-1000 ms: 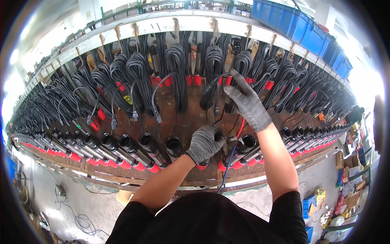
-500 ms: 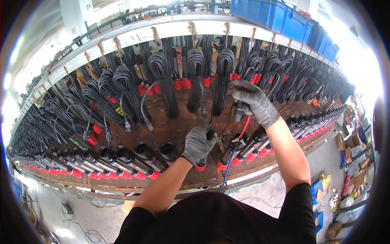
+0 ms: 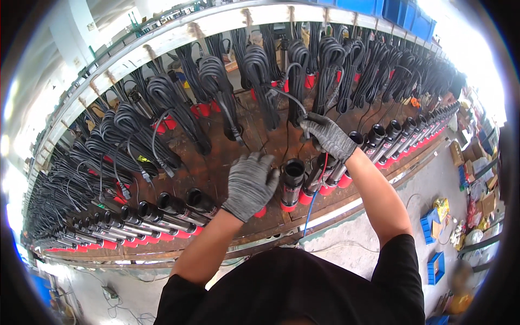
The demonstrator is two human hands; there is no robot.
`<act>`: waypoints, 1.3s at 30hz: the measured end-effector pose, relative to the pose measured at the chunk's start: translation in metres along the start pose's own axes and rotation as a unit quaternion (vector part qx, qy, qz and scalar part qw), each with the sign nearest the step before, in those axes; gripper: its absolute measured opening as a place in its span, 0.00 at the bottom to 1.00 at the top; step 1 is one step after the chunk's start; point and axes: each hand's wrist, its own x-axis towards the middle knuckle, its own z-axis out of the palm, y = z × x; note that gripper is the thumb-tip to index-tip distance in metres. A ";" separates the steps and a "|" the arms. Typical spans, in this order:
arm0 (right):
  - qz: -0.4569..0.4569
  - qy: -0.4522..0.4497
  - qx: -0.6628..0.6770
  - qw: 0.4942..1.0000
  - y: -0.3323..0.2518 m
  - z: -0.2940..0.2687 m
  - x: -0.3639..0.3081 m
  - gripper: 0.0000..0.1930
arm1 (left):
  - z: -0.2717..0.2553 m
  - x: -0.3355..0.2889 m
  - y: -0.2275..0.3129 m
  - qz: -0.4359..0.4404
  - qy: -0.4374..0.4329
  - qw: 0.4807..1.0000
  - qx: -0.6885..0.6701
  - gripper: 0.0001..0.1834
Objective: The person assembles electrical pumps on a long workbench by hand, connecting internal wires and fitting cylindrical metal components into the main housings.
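Note:
My left hand [image 3: 249,184], in a grey knit glove, is held over the bench with its fingers spread and nothing seen in them. A red base [image 3: 260,212] shows just below it; the rest of that piece is hidden. To its right stands a steel cylinder [image 3: 293,181] with a black open top and red base. My right hand [image 3: 329,138], gloved alike, is closed around a dark connector mostly hidden by the fingers. A grey cord [image 3: 290,97] from a hanging black coil [image 3: 259,70] ends at its fingertips. A red wire [image 3: 324,165] hangs below that hand.
Rows of similar cylinders [image 3: 172,203] line the near bench edge on both sides. Many coiled black cables hang from a white rail [image 3: 179,27] behind. Blue bins [image 3: 409,21] sit beyond the rail. Boxes and bags lie on the floor at right.
My view has shifted to the right. My left hand has opened from a curled shape, off the cylinder by it. My right hand has come lower, and a cord now reaches its fingertips.

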 end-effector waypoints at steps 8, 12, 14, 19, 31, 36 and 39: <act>-0.056 -0.004 0.131 0.990 0.025 0.002 0.010 0.15 | 0.065 0.035 0.047 0.000 -0.051 0.994 -0.096 0.12; -0.145 -0.006 0.096 0.985 0.048 -0.010 0.012 0.15 | 0.076 0.039 0.049 0.013 -0.001 0.993 -0.120 0.08; -0.105 -0.007 0.148 0.983 0.037 -0.005 0.007 0.16 | 0.078 0.038 0.040 0.039 0.008 0.989 -0.143 0.07; -0.143 0.003 0.213 0.967 0.051 -0.007 0.011 0.24 | 0.075 0.041 0.038 0.054 0.003 0.975 -0.216 0.07; -0.172 0.043 0.120 0.977 0.045 -0.002 0.008 0.16 | 0.094 0.040 0.039 0.021 0.052 0.991 -0.126 0.06; -0.223 -0.009 0.209 0.952 0.054 0.004 0.020 0.14 | 0.094 0.038 0.037 0.016 0.051 0.989 -0.135 0.06; -0.287 -0.011 0.041 0.957 0.067 -0.012 0.022 0.12 | 0.091 0.038 0.043 0.003 0.049 0.991 -0.122 0.06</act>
